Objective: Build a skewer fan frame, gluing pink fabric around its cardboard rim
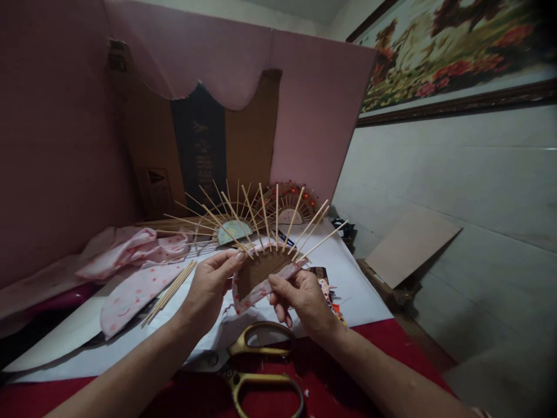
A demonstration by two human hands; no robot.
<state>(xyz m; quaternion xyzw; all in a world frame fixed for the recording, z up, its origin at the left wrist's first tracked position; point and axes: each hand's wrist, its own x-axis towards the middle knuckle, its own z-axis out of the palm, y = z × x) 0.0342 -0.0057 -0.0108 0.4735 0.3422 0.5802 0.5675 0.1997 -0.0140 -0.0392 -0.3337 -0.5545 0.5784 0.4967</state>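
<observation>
Between my two hands is a half-round cardboard piece (261,271) edged with pink dotted fabric, its curved top fanned with thin wooden sticks (277,217). My left hand (217,281) pinches its left end, thumb by the lowest sticks. Along the lower right edge, my right hand (300,296) grips the fabric border between thumb and fingers. Below the hands lie scissors (256,363) with gold-coloured handles, their blades partly hidden under white material. A bundle of loose sticks (169,293) rests left of my left forearm.
Behind stand a finished-looking fan shape with a pale green half-disc (235,231) and another with red beads (300,197). Dotted pink fabric (134,249) and a fabric-covered half-round (134,296) lie left. A cardboard box (248,145) and pink panels (313,110) rise at the back.
</observation>
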